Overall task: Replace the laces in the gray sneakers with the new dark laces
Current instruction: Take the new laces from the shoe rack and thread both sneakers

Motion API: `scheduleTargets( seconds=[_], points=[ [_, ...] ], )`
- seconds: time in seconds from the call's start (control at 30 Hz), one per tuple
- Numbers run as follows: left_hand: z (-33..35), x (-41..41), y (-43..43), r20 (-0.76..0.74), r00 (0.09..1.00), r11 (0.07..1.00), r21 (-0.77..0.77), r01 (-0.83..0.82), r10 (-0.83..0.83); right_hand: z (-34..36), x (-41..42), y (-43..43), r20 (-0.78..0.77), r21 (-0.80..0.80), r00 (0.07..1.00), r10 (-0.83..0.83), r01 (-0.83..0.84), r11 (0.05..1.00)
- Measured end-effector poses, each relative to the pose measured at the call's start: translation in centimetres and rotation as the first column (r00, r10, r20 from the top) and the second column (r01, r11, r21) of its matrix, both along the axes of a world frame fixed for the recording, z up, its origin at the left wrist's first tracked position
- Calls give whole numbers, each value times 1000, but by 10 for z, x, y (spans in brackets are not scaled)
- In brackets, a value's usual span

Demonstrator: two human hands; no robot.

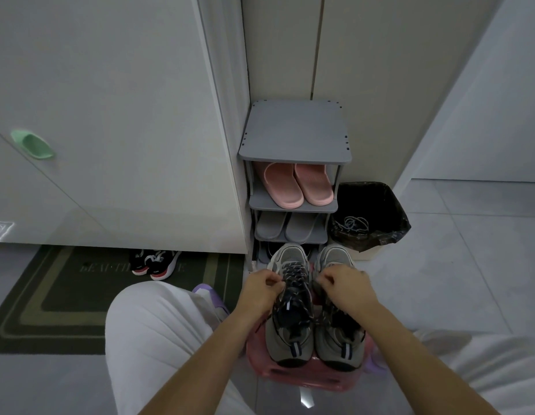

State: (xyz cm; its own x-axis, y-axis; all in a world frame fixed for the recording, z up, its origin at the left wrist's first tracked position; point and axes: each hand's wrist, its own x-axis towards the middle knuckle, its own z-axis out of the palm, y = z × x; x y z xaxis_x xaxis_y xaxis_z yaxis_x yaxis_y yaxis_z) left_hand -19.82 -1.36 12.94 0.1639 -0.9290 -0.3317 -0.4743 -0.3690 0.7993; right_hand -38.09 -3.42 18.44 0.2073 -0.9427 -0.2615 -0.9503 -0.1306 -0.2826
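Two gray sneakers, the left sneaker (pixel 287 313) and the right sneaker (pixel 338 319), stand side by side, touching, toes pointing away, on a low pink plastic stool (pixel 305 375) with slotted edges. Their uppers are mesh and smooth panels with striped heel tabs. Dark speckled laces (pixel 294 283), woven and rope-like, cross the left sneaker's eyelets. The left hand (pixel 260 290) pinches a lace strand at that shoe's left side, fingertips closed on it; the right hand (pixel 344 287) is curled over the right sneaker's tongue, fingers together on something, though what they hold is hidden. Beyond the toes stands a gray three-tier rack (pixel 294 136) holding pink slippers (pixel 297 184) and gray slippers (pixel 287 227). Beside it, a bin lined with a crinkled black bag (pixel 377 229) contains pale coiled laces (pixel 354 224). Open tiled floor (pixel 457 265) lies to the right; a dark doormat (pixel 66 295) lies left.
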Motion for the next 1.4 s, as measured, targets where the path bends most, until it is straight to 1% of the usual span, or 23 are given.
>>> scheduleTargets(
  seconds=[0.07,0.17,0.37,0.47,0.57,0.63,0.7,0.8,0.87,1.0,1.1,1.23,1.4],
  points=[
    [2,-1,0,10,1000,999,-50,13,-13,-9,10,-3,-4,52,998,61,-60,997],
    [8,0,1,65,995,993,-82,84,-79,-15,19,-6,58,115,998,7,-13,993],
    [9,-1,6,82,983,987,-10,163,-162,-18,16,-8,68,208,998,-8,-6,978],
    [13,-4,8,117,980,984,-63,169,-161,-19,16,-10,110,231,993,-43,17,973],
    [13,-6,11,203,960,971,-102,217,-193,-20,16,-11,139,248,988,-67,30,968],
    [11,-6,13,216,960,974,-104,204,-178,-21,15,-9,115,242,993,-42,13,970],
    [9,-5,14,201,968,980,-94,174,-152,-22,15,-5,102,195,994,-28,8,981],
    [8,-5,15,144,983,988,-83,129,-117,-25,18,3,153,56,988,11,-20,998],
    [9,-4,15,115,987,990,-78,118,-108,-27,20,6,192,12,981,31,-34,999],
    [10,-1,15,70,991,991,-69,117,-112,-27,25,6,181,21,983,34,-38,999],
    [10,1,15,69,989,989,-65,133,-128,-26,26,5,168,29,985,40,-46,999],
    [9,1,14,93,987,987,-72,141,-134,-27,28,6,214,60,976,42,-56,997],
    [8,-1,13,91,989,990,-64,126,-120,-28,21,8,257,55,965,49,-65,996]
  ],
)
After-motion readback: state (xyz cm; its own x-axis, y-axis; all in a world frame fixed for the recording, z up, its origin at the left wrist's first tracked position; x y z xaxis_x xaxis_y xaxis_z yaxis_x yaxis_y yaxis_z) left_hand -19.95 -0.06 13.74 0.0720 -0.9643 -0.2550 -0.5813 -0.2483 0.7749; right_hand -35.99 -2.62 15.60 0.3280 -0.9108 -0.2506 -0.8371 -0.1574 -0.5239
